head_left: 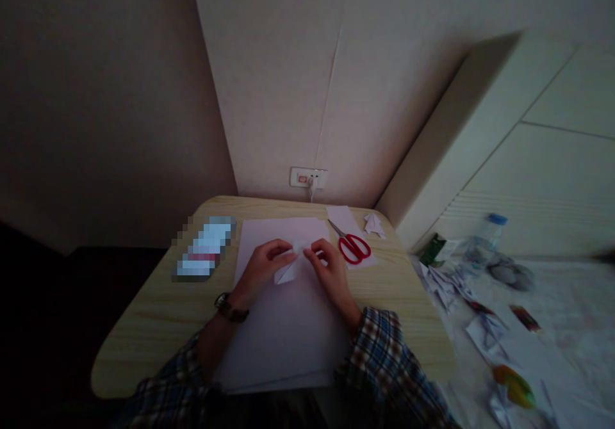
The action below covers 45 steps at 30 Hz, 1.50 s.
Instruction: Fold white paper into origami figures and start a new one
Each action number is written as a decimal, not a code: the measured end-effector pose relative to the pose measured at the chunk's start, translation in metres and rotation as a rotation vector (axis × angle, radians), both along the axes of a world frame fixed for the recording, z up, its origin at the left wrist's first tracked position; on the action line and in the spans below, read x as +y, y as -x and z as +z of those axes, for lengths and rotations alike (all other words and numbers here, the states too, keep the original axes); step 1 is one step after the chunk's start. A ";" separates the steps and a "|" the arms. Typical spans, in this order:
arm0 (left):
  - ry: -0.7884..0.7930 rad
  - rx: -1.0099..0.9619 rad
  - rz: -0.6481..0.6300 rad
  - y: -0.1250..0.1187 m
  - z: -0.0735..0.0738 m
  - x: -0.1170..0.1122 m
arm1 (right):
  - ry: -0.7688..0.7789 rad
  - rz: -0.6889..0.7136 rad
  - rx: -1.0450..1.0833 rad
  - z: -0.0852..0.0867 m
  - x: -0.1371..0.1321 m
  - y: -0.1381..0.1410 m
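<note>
Left hand (263, 264) and right hand (330, 266), thumbs nearly meeting curled fingers, pinch a folded white paper (287, 273) between them above a larger sheet (283, 339); its long axis slants near-left to far-right, its lower end nearer the left hand.

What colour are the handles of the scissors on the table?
The handles of the scissors are red, as the head view shows.
</note>
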State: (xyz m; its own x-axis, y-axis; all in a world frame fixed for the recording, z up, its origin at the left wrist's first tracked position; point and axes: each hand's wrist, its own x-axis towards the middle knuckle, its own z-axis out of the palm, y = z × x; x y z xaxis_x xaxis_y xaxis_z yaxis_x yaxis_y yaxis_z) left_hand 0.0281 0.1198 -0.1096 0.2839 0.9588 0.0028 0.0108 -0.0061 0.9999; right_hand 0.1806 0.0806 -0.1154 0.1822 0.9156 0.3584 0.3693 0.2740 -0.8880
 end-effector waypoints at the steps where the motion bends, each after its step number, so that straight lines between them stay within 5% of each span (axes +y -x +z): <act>1: 0.027 -0.021 -0.032 -0.001 -0.002 0.001 | -0.001 -0.004 0.011 0.001 0.000 0.000; 10: 0.078 -0.055 -0.139 -0.001 -0.002 -0.001 | 0.016 -0.012 0.001 0.001 -0.001 0.000; 23: 0.063 -0.053 -0.084 -0.003 0.000 0.000 | -0.121 0.035 -0.054 0.001 -0.002 0.002; 45: -0.095 0.102 -0.015 -0.002 -0.008 0.001 | -0.013 0.180 0.106 0.000 0.000 0.001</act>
State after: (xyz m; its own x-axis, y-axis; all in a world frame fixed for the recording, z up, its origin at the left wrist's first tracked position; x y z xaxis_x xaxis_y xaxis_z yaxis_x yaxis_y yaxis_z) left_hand 0.0302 0.1213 -0.1177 0.3019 0.9512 0.0638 0.1116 -0.1018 0.9885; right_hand 0.1800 0.0801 -0.1155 0.0536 0.9323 0.3577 0.2180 0.3387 -0.9153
